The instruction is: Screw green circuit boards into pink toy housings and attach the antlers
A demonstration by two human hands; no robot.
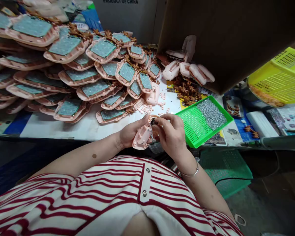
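Note:
My left hand (130,132) is closed around the edge of a pink plastic shell (140,139), held just off the table's front edge with its hollow inside facing up. Thin wires run across the inside of the shell. Over its far end, my right hand (172,132) pinches a small dark round part (153,121) between thumb and fingertips. Whether that part is seated in the shell or still apart cannot be made out. Beyond my hands, small pink pieces (147,108) lie scattered on the white table surface.
Stacked pink shells with teal boards (103,48) fill the left and centre. A green tray (196,143) of metal screws (212,113) stands right of my hands. Behind it are brown parts (186,90), pink housings (198,73) and a cardboard box (226,39). A yellow basket (280,75) stands far right.

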